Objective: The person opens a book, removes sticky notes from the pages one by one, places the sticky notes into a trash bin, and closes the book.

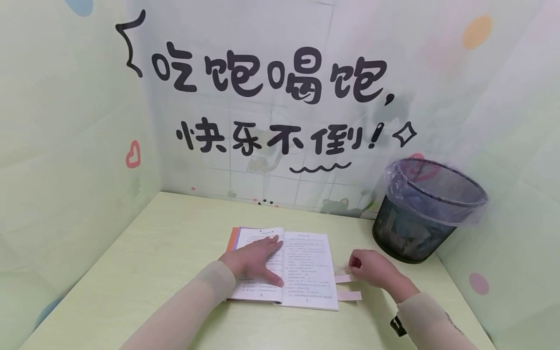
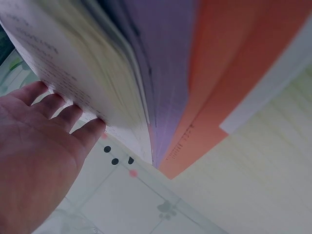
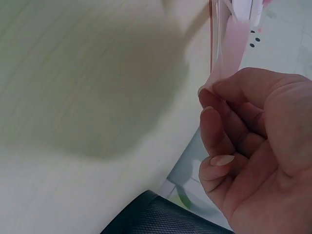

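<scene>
"What is on the left?"

"Some orange paper (image 1: 230, 243) pokes out from under the open book (image 1: 308, 272) on the worktop (image 1: 153, 253). The left hand (image 1: 255, 260) lies on the left page. Its fingers are straight and spread out."

"Is that good?"

"I think so. A flat hand should stop the book from sliding or closing. Press softly, or the page may crease."

"What comes next, going right?"

"Two pink strips (image 1: 350, 295) stick out past the book's right edge. The right hand (image 1: 374, 267) is just beside them. Its thumb and first finger pinch the end of a pink strip (image 3: 234, 51). I cannot tell if that makes three."

"How should it move the strip?"

"Slowly and straight, I'd say, level with the pages. A hard tug or a twist could rip it."

"And farthest right?"

"A black bin (image 1: 409, 236) with a see-through bag (image 1: 465, 214), apart from the book."
</scene>
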{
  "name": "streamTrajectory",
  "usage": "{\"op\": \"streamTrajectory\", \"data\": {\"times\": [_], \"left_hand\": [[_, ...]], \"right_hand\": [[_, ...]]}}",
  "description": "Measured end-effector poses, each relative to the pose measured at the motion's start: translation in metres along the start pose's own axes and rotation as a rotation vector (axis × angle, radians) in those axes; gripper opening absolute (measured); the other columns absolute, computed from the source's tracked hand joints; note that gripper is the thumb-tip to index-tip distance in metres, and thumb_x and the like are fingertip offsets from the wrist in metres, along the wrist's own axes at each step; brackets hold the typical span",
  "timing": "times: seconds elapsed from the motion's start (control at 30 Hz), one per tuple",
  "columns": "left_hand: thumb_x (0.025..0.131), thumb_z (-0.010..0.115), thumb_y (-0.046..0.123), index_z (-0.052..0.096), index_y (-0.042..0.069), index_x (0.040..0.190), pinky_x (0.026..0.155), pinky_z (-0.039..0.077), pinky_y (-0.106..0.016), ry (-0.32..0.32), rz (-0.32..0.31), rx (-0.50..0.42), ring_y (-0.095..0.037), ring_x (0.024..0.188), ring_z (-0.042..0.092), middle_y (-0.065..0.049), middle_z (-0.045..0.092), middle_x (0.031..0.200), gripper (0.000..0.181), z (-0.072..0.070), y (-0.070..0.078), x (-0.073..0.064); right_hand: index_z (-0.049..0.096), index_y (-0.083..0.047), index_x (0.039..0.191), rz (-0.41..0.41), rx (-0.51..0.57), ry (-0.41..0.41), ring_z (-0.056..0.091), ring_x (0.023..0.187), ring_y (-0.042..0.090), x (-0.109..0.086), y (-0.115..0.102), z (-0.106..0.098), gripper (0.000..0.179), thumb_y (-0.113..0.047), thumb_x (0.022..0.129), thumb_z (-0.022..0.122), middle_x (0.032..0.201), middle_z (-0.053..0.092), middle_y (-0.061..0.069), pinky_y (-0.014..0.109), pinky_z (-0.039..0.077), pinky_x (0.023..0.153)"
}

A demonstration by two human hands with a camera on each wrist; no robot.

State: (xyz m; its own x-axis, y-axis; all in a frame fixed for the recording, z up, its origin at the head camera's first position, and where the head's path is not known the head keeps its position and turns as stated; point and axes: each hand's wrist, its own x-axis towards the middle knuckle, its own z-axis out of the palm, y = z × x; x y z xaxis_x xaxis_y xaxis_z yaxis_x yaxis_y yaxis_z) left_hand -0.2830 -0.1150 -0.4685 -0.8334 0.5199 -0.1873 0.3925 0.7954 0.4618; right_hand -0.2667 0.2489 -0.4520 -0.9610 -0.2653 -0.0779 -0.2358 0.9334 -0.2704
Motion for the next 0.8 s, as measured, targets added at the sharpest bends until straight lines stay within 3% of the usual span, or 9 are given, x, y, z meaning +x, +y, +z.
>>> {"op": "streamTrajectory", "data": {"times": [0.17, 0.33, 0.4, 0.57, 0.8], "left_hand": [[0.081, 0.09, 0.067, 0.033, 0.019, 0.174, 0.139, 0.025, -0.052, 0.0, -0.002, 0.0, -0.03, 0.172, 0.021, -0.001, 0.023, 0.185, 0.119, 0.001, 0.0, 0.0], [0.081, 0.09, 0.067, 0.033, 0.018, 0.174, 0.139, 0.025, -0.053, 0.003, -0.001, -0.001, -0.031, 0.172, 0.022, -0.001, 0.023, 0.185, 0.119, 0.0, 0.001, 0.0], [0.081, 0.09, 0.067, 0.034, 0.018, 0.174, 0.139, 0.026, -0.053, 0.005, -0.002, 0.0, -0.031, 0.172, 0.022, -0.002, 0.023, 0.185, 0.119, 0.0, 0.001, 0.0], [0.081, 0.09, 0.067, 0.034, 0.018, 0.174, 0.139, 0.026, -0.053, 0.005, -0.008, 0.0, -0.031, 0.172, 0.022, -0.002, 0.023, 0.185, 0.119, 0.0, 0.001, -0.001], [0.082, 0.09, 0.067, 0.034, 0.018, 0.174, 0.139, 0.026, -0.052, 0.008, 0.002, 0.001, -0.031, 0.172, 0.022, -0.002, 0.023, 0.185, 0.118, 0.0, 0.001, -0.001]], "right_hand": [[0.069, -0.017, 0.091, 0.018, 0.012, 0.018, 0.055, 0.076, 0.014, -0.004, 0.009, -0.001, 0.011, -0.011, 0.097, 0.077, 0.083, 0.065, -0.004, 0.033, 0.051, 0.071], [0.072, -0.014, 0.096, 0.01, 0.045, 0.072, 0.058, 0.074, 0.012, -0.006, 0.011, -0.021, 0.005, -0.011, 0.098, 0.074, 0.086, 0.07, -0.003, 0.033, 0.051, 0.066], [0.074, -0.012, 0.099, -0.002, 0.059, 0.102, 0.059, 0.073, 0.013, -0.006, 0.01, -0.035, 0.001, -0.012, 0.1, 0.073, 0.087, 0.072, -0.002, 0.033, 0.052, 0.065], [0.076, -0.008, 0.107, -0.041, 0.057, 0.229, 0.065, 0.079, 0.015, -0.006, 0.012, -0.079, 0.01, -0.015, 0.103, 0.071, 0.092, 0.075, 0.003, 0.039, 0.056, 0.07], [0.076, -0.005, 0.116, 0.008, 0.022, 0.427, 0.067, 0.081, 0.023, -0.011, 0.017, -0.15, 0.021, -0.021, 0.106, 0.065, 0.1, 0.078, 0.012, 0.036, 0.05, 0.068]]}}
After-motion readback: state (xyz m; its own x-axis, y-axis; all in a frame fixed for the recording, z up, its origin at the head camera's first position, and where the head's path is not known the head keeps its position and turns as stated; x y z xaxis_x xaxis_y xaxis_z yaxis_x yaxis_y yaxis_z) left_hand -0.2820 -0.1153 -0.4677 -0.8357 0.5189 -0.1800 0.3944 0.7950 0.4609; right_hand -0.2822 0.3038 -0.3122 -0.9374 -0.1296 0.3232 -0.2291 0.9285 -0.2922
